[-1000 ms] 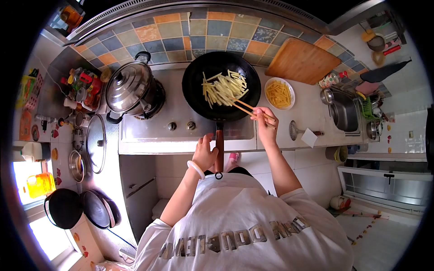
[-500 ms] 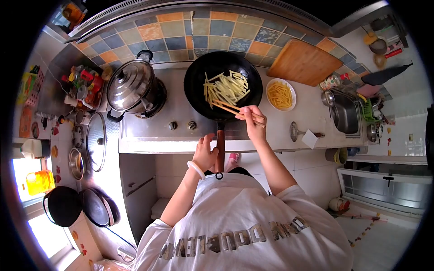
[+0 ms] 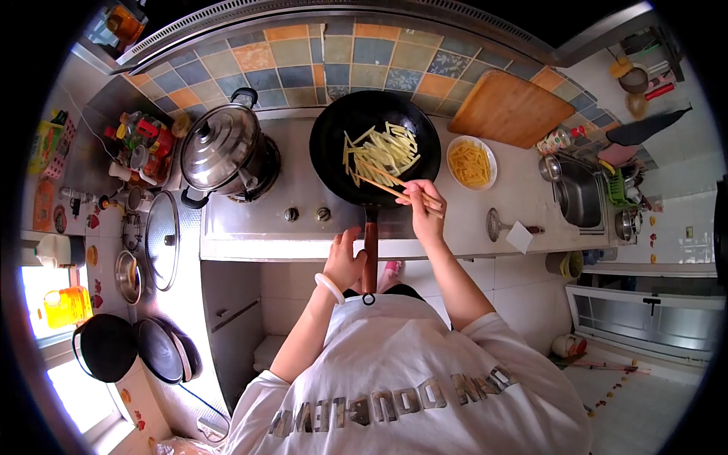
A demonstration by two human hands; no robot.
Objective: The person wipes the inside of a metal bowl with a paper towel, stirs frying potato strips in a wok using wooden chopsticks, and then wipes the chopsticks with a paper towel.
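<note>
A black wok [image 3: 330, 125] stands on the stove with pale cut potato strips [image 3: 390, 148] in its bowl. My right hand [image 3: 425, 206] is closed round a pair of wooden chopsticks [image 3: 383, 180], whose tips reach in among the strips. Beside the wok's brown wooden handle [image 3: 370, 250], on its left, is my left hand [image 3: 345, 259], fingers loosely apart and not wrapped round it; whether it touches the handle I cannot tell. A white bangle [image 3: 330, 288] circles the left wrist. Right of the wok sits a white plate [image 3: 494, 163] bearing yellow fried strips [image 3: 469, 161].
A lidded steel pot [image 3: 218, 144] occupies the left burner. Against the tiles leans a wooden cutting board [image 3: 512, 108]. A slotted skimmer [image 3: 494, 224] and a white paper piece [image 3: 520, 236] lie on the right counter, before the sink [image 3: 580, 193]. Bottles [image 3: 144, 144] crowd the left corner.
The chopsticks have shifted slightly among the potato strips, and their tips are spread wider apart. My left hand stays beside the handle.
</note>
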